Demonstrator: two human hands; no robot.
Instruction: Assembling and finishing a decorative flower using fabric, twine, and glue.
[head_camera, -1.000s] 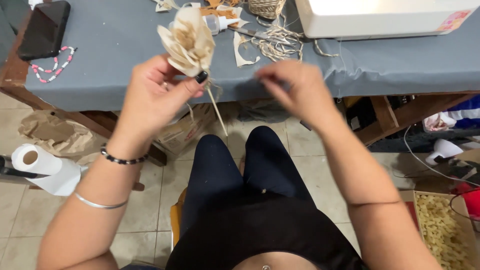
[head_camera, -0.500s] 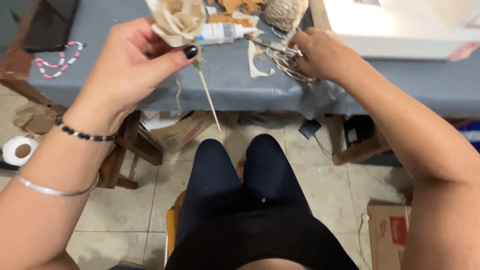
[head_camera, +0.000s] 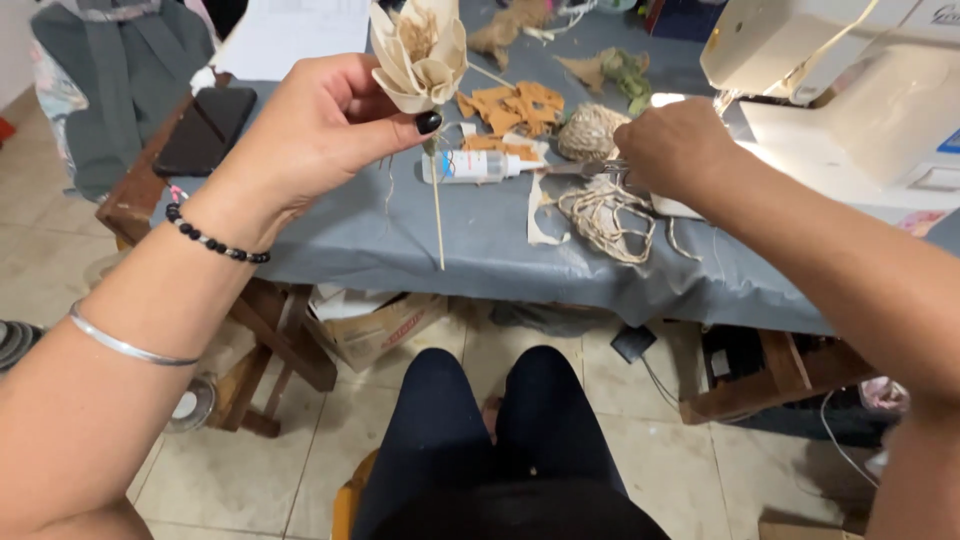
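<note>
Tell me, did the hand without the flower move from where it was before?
Yes. The right hand went from hanging over the lap to reaching forward onto the grey table cloth, by the twine tangle.

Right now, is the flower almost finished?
Partly. The petals of the cream flower already sit on a thin stick, held up by the left hand. The right hand is down on the grey cloth at the loose twine, beside a glue bottle. The stick is bare, so wrapping it probably remains.
</note>
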